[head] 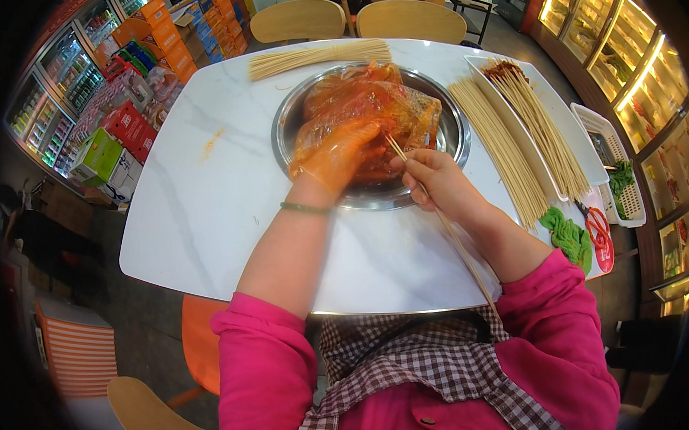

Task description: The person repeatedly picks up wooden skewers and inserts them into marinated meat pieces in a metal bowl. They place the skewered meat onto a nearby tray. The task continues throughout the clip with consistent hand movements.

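Observation:
A round steel basin (pixel 374 203) on the table holds a clear plastic bag (pixel 349 97) with food in red-orange marinade. My left hand (pixel 341 151), in a thin plastic glove stained orange, is over the basin. Its fingers curl at a piece of red marinated food (pixel 387 126), largely hidden by the glove. Bare, my right hand (pixel 435 178) pinches thin bamboo skewers (pixel 456 234) near their front ends. Their tips meet the food at my left fingers, while the long ends slant back under my right forearm to the table's front edge.
Right of the basin lie loose bamboo skewers (pixel 497 149) beside a white tray (pixel 557 103) of loaded skewers (pixel 533 108). A green cloth (pixel 568 236), red-handled scissors (pixel 598 226) and a white basket (pixel 633 199) are farther right. Another skewer bundle (pixel 319 58) lies behind the basin.

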`<state>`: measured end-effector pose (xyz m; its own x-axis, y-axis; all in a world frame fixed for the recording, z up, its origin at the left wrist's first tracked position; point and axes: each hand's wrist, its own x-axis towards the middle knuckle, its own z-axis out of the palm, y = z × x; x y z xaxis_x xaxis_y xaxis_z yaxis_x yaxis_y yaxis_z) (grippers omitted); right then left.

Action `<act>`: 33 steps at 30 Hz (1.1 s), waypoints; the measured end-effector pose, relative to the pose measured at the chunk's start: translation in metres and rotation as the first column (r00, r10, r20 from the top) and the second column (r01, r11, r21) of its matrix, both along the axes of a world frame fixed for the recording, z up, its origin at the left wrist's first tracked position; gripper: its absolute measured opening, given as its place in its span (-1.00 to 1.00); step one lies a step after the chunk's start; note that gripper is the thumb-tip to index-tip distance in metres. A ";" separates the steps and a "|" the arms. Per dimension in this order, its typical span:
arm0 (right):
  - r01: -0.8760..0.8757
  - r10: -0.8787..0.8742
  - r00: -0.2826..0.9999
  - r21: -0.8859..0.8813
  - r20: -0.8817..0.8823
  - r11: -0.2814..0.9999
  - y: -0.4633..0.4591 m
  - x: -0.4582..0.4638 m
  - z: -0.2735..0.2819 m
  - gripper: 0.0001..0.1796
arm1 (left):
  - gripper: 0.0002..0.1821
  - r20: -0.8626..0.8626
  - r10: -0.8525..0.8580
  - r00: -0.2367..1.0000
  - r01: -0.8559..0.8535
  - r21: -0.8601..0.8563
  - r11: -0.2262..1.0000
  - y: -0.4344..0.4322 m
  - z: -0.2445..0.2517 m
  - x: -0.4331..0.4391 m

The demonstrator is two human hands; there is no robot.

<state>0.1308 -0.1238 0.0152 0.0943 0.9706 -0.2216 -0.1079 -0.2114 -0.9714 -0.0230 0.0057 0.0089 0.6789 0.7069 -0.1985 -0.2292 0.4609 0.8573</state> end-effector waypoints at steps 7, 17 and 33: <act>0.020 -0.019 0.997 -0.001 0.070 1.000 0.003 -0.003 0.001 -0.74 | -0.52 0.047 -0.039 0.998 0.042 -0.065 0.997 0.000 0.002 0.001; 0.034 -0.040 0.994 0.057 0.103 0.998 0.009 -0.001 -0.008 -0.74 | -0.55 -0.057 0.053 0.997 -0.049 0.063 0.997 -0.014 0.023 -0.004; 0.017 -0.026 0.993 0.080 0.113 0.997 0.013 0.002 -0.016 -0.70 | -0.54 0.035 0.001 0.999 0.000 -0.055 0.998 0.006 -0.007 0.001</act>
